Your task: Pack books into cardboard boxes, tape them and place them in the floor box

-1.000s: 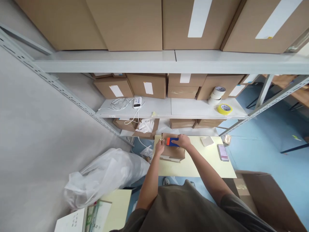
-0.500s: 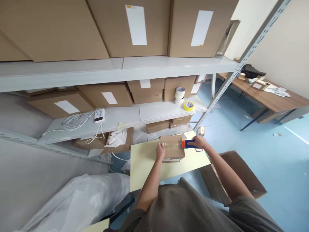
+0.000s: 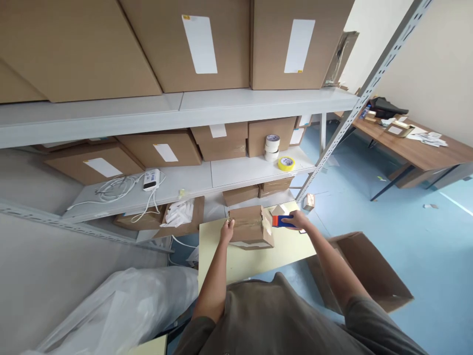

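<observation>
The left hand (image 3: 227,231) grips the side of a brown box (image 3: 248,227) on the yellow worktop (image 3: 236,264). The right hand (image 3: 298,220) holds a blue and orange tool (image 3: 283,221).

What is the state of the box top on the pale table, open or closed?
Closed: the top of the box lies flat, with shiny tape along it, and no opening shows.

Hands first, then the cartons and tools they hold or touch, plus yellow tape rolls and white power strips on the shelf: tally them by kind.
Hands: 2 (left hand, right hand)
Cartons: 1 (small carton)
Tools: 1 (blue-and-orange tool)
Yellow tape rolls: 1 (yellow roll)
White power strips: 1 (power strip)
Total: 6
</observation>
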`<action>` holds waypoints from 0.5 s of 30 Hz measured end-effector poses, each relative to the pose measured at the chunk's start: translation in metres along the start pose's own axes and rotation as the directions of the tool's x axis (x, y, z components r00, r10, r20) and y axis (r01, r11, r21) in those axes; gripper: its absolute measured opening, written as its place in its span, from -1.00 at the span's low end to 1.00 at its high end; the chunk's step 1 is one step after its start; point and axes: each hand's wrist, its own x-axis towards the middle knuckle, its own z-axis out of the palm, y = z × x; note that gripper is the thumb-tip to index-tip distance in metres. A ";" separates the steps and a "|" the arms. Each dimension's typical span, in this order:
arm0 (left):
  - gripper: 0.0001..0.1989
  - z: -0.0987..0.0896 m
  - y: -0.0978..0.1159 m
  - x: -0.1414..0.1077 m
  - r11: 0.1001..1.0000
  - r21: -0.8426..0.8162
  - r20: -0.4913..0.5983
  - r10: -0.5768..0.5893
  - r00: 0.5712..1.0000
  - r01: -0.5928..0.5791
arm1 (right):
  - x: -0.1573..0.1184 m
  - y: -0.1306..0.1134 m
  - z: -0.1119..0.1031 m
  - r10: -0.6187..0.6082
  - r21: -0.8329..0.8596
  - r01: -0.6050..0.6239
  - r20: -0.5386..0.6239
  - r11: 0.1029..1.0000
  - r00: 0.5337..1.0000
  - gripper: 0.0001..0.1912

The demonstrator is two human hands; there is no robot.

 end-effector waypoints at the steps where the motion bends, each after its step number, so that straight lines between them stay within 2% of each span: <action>1: -0.65 -0.011 -0.006 0.002 1.000 -0.002 -0.019 -0.009 1.000 0.009 | 0.002 -0.018 0.010 -0.027 0.016 0.027 0.018 1.000 0.999 -0.43; 6: -0.53 -0.066 -0.032 0.005 0.989 0.048 -0.171 -0.131 0.977 0.141 | 0.009 -0.105 0.050 -0.096 0.090 0.090 0.066 0.992 0.993 -0.41; 8: -0.51 -0.079 -0.036 0.005 0.990 0.044 -0.204 -0.120 0.972 0.132 | 0.012 -0.134 0.061 -0.114 0.086 0.107 0.080 0.991 0.990 -0.43; 12: -0.44 -0.083 -0.034 0.009 0.997 0.059 -0.120 -0.032 0.992 0.039 | 0.017 -0.182 0.078 -0.123 0.019 0.122 0.106 0.992 0.987 -0.44; 15: -0.36 -0.078 -0.035 0.014 0.972 0.185 -0.025 -0.143 0.989 0.145 | 0.019 -0.210 0.089 -0.133 -0.027 0.138 0.146 0.990 0.980 -0.42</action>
